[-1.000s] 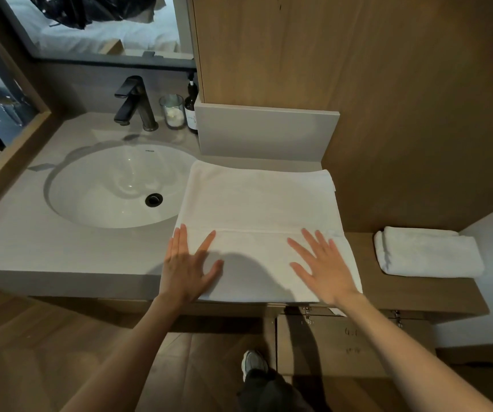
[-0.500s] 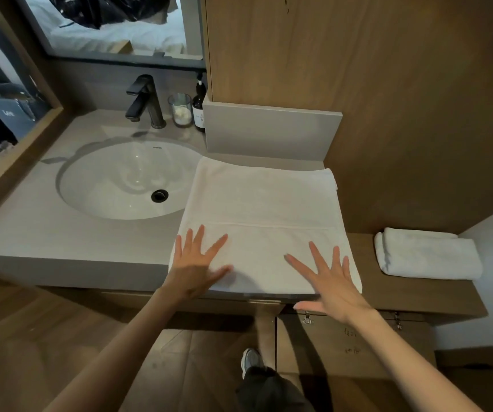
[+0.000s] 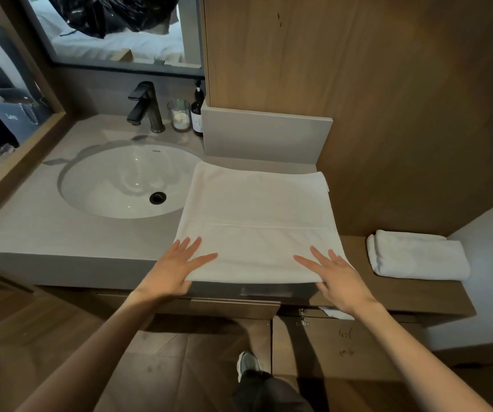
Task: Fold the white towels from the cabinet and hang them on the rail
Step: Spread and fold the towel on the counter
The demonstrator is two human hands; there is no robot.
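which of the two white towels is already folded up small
The folded towel on the wooden ledge, far right: a compact bundle, untouched. The large towel lies flat by the sink under the left hand and right hand.

Place: hotel-style bathroom vanity.
Basin: white sink [image 3: 105, 179] set in the grey bench [image 3: 31, 224], 1 black tap [image 3: 145, 107] behind.
Toiletries: pump bottle [image 3: 197, 113], glass [image 3: 179, 114].
Linen: white towel [image 3: 254, 209] laid out, folded towel [image 3: 417, 254] beside.
Beyond: made bed [image 3: 120, 47] showing in the pane above.

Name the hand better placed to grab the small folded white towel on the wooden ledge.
Right. The right hand, on the spread white towel, is nearest the small folded white towel; the left hand sits farther away.
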